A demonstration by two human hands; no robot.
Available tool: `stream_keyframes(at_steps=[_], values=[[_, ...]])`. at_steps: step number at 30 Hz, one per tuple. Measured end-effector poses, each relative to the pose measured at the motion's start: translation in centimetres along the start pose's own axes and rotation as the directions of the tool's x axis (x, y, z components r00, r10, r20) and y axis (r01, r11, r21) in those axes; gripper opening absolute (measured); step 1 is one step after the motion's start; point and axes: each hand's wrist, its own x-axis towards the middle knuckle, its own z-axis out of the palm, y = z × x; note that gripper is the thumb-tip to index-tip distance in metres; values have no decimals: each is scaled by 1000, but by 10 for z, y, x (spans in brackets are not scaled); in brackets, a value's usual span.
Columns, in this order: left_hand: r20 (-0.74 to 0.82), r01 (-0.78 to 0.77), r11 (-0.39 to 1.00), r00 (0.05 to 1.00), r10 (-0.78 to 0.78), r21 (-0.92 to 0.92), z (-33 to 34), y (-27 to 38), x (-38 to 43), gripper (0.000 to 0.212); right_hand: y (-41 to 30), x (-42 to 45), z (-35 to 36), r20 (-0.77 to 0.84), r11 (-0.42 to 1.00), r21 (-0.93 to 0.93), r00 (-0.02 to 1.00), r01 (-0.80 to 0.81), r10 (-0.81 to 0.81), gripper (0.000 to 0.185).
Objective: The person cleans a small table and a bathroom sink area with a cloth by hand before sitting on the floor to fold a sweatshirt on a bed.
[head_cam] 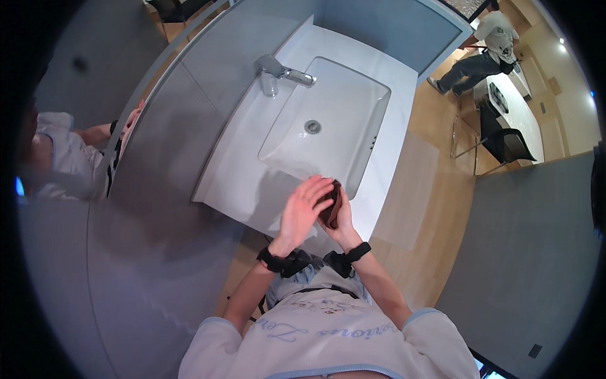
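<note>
A folded dark brown cloth-like piece (334, 213) rests in my right hand (346, 222), with the fingers curled round its outer side. What it is exactly, I cannot tell. My left hand (301, 208) is held up against its left side, fingers apart and the tips overlapping it. Both hands are over the near edge of a white washbasin (331, 109), which is set into a white marble-look counter (246, 189). A chrome single-lever faucet (286, 75) stands at the basin's left side, and I see no water running from it. A round metal drain (312, 126) sits in the basin floor.
Left of the counter is a grey wall panel (156, 156) with a mirror (71, 85) showing a reflection. A blue-grey panel (378, 33) closes the far end. At right are a person (492, 42), a white table (521, 113), a black chair (506, 144) and a grey partition (530, 237).
</note>
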Motion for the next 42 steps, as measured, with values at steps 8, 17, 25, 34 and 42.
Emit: stream_keyframes(at_steps=[8, 17, 25, 34, 42], values=[[-112, 137, 990, 984, -140, -34, -30, -19, -24, 53, 18, -2, 3, 50, 962, -273, 998, -26, 41, 50], [-290, 73, 394, 800, 526, 916, -106, -33, -53, 37, 6, 30, -12, 728, -667, -517, 686, 536, -12, 80], [14, 188, -445, 912, 411, 876, -124, -42, -48, 58, 66, 49, -37, 726, -697, -495, 688, 518, -3, 62], [-75, 200, -449, 957, 279, 871, -103, -67, -94, 64, 76, -5, -51, 626, -734, -505, 778, 454, 50, 61], [-38, 287, -549, 907, 419, 785, -94, -47, -91, 57, 85, -5, -24, 765, -726, -425, 643, 541, 31, 63]])
